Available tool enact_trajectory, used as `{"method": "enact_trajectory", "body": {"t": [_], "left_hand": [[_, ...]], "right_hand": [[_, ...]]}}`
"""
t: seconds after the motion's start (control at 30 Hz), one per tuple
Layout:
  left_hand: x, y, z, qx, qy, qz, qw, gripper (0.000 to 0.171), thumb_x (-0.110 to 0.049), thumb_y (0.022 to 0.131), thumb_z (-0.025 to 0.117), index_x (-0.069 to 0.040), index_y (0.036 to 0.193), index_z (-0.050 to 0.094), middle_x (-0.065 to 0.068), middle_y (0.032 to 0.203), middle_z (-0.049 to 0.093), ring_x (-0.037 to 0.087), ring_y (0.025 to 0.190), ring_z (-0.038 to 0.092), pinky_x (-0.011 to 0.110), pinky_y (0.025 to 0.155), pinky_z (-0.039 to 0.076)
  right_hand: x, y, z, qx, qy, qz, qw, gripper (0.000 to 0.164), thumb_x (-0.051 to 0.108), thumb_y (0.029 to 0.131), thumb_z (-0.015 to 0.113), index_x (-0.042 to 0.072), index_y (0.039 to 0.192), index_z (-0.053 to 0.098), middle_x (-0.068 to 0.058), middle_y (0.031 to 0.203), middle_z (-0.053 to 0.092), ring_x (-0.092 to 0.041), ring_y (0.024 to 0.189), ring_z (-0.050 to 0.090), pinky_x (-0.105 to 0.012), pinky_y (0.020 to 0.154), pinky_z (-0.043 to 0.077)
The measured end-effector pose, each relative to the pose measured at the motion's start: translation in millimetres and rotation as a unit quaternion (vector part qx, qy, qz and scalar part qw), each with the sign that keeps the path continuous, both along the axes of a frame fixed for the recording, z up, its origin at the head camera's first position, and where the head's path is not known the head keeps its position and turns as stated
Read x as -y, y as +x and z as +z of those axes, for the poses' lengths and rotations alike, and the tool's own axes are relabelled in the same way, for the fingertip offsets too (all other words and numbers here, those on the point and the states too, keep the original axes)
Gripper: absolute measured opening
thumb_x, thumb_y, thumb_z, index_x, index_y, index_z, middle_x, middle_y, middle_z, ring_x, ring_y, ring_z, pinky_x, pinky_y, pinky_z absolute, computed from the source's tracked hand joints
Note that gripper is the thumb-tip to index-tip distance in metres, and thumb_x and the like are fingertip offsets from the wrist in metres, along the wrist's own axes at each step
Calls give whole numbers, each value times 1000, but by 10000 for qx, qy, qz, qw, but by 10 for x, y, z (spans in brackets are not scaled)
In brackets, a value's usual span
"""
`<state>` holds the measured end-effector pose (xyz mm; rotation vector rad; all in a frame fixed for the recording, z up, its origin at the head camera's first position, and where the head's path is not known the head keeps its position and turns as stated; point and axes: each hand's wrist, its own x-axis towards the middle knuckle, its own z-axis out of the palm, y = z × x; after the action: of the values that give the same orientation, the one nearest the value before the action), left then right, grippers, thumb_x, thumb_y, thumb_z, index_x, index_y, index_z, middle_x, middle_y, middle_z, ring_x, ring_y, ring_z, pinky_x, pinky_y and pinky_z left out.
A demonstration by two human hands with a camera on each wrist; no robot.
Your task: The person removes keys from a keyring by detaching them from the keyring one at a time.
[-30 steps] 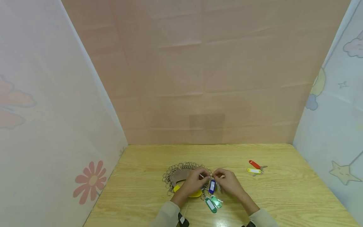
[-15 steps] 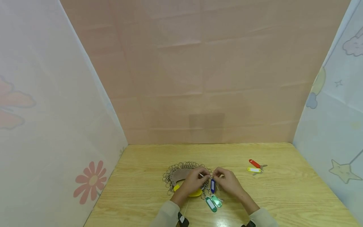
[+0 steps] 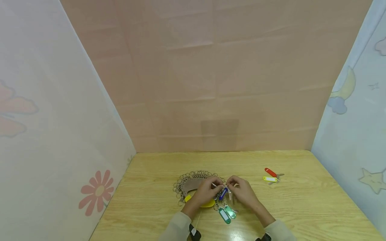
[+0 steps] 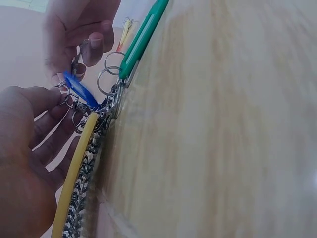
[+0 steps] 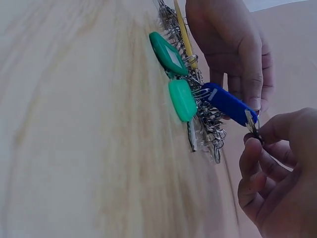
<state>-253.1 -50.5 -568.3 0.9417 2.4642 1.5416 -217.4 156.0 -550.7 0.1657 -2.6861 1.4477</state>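
Note:
A large bunch of metal rings and clasps around a grey-brown curved plate (image 3: 190, 184) lies on the table, with a yellow piece (image 3: 208, 204) along its near side. Over its right end my left hand (image 3: 206, 192) pinches a small metal ring between thumb and forefinger. My right hand (image 3: 245, 194) faces it, fingertips almost meeting, and pinches the ring end of a blue key tag (image 5: 230, 105). A key (image 3: 230, 195) dangles beside that tag. Below hang two green key tags (image 3: 224, 216) on rings, one darker, one lighter, lying at the bunch's edge.
Toward the back right of the wooden table (image 3: 301, 201) lie a red key tag (image 3: 270, 172) and a yellow key tag (image 3: 269, 179) with keys. A pinkish-brown backdrop (image 3: 181, 83) closes off the far edge, and pale patterned panels stand at both sides.
The blue key tag has swung from hanging upright to a slant, its lower end leftward, and its key now shows beside it. Both hands keep their places, the right fingers shifting slightly.

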Motion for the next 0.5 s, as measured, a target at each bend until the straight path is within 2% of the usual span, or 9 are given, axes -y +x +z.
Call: {"method": "enact_trajectory", "body": {"t": [0.1, 0.27, 0.5], "left_hand": [[-3, -4, 6, 17, -13, 25, 10000, 9, -24, 109, 65, -19, 112, 71, -7, 104, 70, -1, 89, 62, 19, 80, 55], [-9, -3, 3, 19, 9, 48, 10000, 10, -25, 109, 65, -19, 110, 72, -8, 104, 71, -1, 90, 63, 20, 81, 55], [-10, -1, -31, -37, 41, 45, 10000, 10, -26, 108, 65, -19, 109, 72, -8, 104, 72, -4, 89, 61, 20, 80, 55]], "right_hand": [[-3, -10, 9, -62, 25, 43, 10000, 3, 7, 97, 71, 9, 99, 73, 0, 88, 67, -6, 68, 55, -22, 60, 46], [-19, -17, 12, -105, 317, 217, 9992, 19, 3, 96, 70, 19, 102, 77, 2, 87, 69, -6, 64, 54, -22, 57, 45], [-39, 7, -1, -122, 584, 392, 9975, 10, 11, 94, 76, 21, 94, 76, 7, 90, 72, -5, 69, 59, -23, 64, 50]]}}
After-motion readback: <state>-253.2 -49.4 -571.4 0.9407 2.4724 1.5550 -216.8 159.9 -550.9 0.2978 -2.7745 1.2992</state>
